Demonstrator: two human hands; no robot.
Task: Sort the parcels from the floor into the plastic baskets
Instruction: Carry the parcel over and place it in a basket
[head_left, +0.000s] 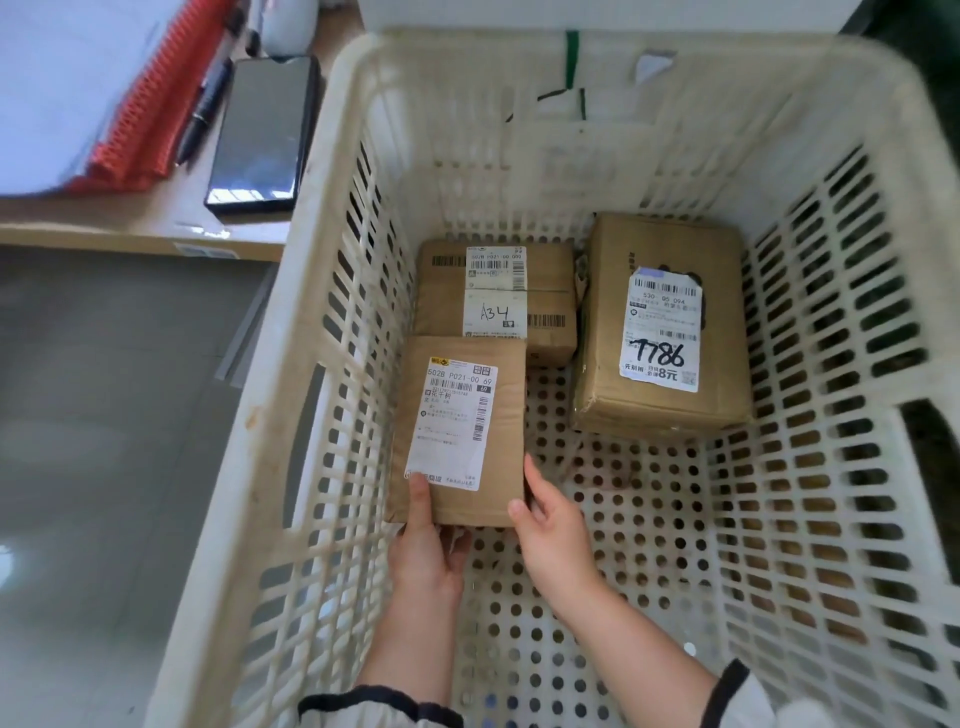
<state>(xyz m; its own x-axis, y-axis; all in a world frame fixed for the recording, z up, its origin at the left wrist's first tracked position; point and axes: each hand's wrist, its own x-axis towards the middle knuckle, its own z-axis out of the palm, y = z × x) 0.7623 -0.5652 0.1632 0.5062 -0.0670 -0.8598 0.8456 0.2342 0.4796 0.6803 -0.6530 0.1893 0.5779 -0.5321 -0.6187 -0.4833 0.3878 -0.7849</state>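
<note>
With my left hand (426, 551) pinching the near edge of the brown parcel (462, 431), thumb on its label, and my right hand (550, 530) gripping its corner, I hold it low inside the basket (311, 291), where the A34 box (493, 296) and the 1786 box (665, 332) already lie beyond my fingertips, so at least two are sorted, though I cannot see what is left on the floor.

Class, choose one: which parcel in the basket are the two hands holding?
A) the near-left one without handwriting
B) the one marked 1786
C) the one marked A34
A: the left hand and right hand hold the near-left parcel; the A34 parcel and 1786 parcel lie apart from both hands.
</note>
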